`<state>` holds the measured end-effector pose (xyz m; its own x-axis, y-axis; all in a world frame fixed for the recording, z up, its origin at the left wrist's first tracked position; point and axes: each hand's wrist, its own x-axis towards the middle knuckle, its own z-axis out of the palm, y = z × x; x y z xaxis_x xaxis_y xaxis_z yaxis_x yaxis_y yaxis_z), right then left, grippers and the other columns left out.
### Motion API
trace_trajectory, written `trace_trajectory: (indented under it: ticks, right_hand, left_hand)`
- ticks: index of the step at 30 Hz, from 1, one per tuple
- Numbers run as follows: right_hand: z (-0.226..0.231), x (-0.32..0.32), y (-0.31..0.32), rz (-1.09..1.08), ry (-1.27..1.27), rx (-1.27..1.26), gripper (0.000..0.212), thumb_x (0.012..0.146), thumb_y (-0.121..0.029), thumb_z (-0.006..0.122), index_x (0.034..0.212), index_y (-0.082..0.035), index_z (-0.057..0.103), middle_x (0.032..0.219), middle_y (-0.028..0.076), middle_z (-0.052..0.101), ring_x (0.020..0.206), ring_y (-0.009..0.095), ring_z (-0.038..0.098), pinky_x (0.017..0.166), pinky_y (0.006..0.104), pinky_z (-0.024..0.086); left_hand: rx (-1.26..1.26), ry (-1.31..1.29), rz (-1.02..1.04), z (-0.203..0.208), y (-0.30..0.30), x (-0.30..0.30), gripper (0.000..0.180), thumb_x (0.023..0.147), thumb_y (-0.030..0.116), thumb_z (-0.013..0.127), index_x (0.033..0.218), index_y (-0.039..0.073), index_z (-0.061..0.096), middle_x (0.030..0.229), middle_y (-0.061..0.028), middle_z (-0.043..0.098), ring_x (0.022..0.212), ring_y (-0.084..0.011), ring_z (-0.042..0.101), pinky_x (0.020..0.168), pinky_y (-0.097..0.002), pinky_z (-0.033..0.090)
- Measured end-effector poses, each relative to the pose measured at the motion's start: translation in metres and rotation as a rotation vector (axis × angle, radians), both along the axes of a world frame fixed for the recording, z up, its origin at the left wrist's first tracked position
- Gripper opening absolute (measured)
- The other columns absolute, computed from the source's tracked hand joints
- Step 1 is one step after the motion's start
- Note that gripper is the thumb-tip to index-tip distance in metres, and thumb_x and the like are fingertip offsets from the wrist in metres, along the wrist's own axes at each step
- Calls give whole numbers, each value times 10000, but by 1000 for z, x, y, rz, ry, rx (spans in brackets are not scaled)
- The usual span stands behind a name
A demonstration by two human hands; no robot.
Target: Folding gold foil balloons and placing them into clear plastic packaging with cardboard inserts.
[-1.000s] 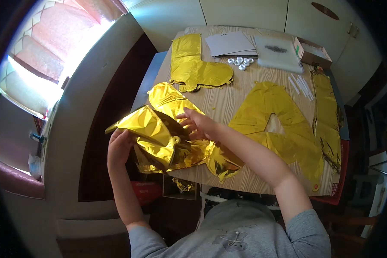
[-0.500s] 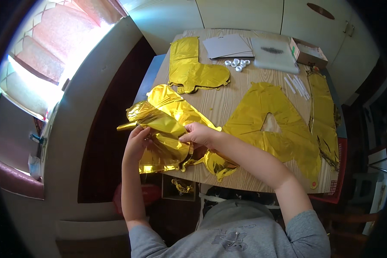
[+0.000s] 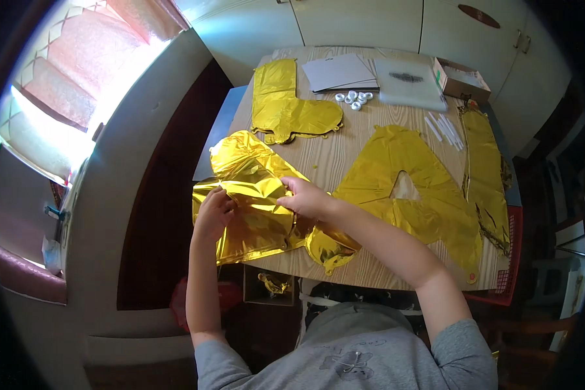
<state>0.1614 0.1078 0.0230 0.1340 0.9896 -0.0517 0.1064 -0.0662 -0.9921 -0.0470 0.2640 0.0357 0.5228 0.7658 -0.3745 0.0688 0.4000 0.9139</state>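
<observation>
A flat gold foil balloon (image 3: 253, 221) lies creased and partly folded at the left front of the table, between my two hands. My left hand (image 3: 213, 214) is closed on its left side, thumb and fingers pinching the foil. My right hand (image 3: 303, 197) is closed on its right side, near the fold. Behind it, more gold foil with a rounded end (image 3: 237, 151) reaches up the table; whether it is the same balloon I cannot tell. A small crumpled gold piece (image 3: 329, 248) lies beneath my right forearm.
A large A-shaped gold balloon (image 3: 370, 185), an L-shaped one (image 3: 273, 101) and a long one (image 3: 486, 172) lie flat. Behind are white ribbon rolls (image 3: 356, 99), white sticks (image 3: 443, 132), cards (image 3: 335, 73), clear bags (image 3: 406, 94) and a box (image 3: 461, 81). A red basket (image 3: 515, 247) borders the right.
The raised foil flap has come down and spread out flatter. My left hand has shifted slightly right and down; my right hand stays near the same place.
</observation>
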Motion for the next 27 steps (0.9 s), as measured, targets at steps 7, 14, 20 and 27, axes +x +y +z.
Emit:
trace_trajectory:
  ticks: [7,14,20,27]
  right_hand:
    - [-7,27,-12,-82,-216,-109,564,831,-129,621,1340,34,440,1223,195,565,1124,232,564,946,305,435]
    - [-23,35,-24,-89,-593,-146,487,797,-162,589,1245,-8,478,789,204,657,776,354,660,739,456,528]
    - [-14,32,-23,-70,-773,-200,324,764,-128,589,1039,28,520,912,234,644,892,386,635,800,460,513]
    - [-12,29,-16,-123,-955,-181,509,760,-261,679,1145,16,496,1180,204,481,1158,365,464,974,437,435]
  left_hand:
    - [-10,-55,-61,-11,1,13,303,929,169,556,1207,49,536,939,-21,575,819,-114,565,638,-257,453]
    - [121,145,-148,-11,-17,26,387,924,203,565,1276,44,537,899,-12,578,759,-81,533,599,-197,419]
    - [265,365,-309,6,-22,28,326,919,216,573,1181,25,614,787,-4,582,644,-69,520,562,-193,411]
    - [1063,696,-218,-22,67,7,369,799,258,694,1063,3,657,933,-144,658,882,-252,639,764,-345,507]
